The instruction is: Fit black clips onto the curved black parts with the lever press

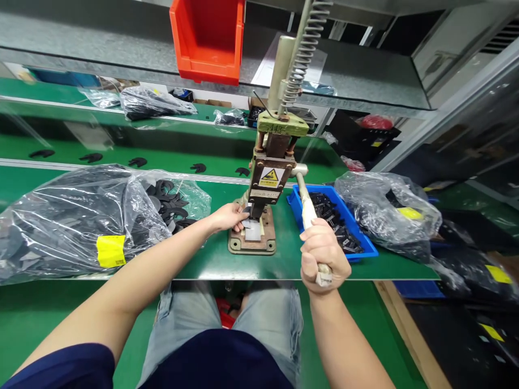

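Observation:
A small hand press [268, 178] with a yellow warning label stands on the green bench [211, 265]. My right hand [322, 256] is wrapped round the end of its lever handle [307, 208], pulled down toward me. My left hand [229, 216] reaches to the press base [252, 237], fingers pinched on a small dark part [247, 218] under the ram. Above the press a spring [302, 54] rises along a column.
A large clear bag of black parts [81, 216] lies at left with a yellow label. A blue tray [367, 246] of small black parts sits right of the press, beside another bag [385, 208]. A red bin [208, 38] hangs on the shelf above. Black parts lie on the conveyor [138, 154] behind.

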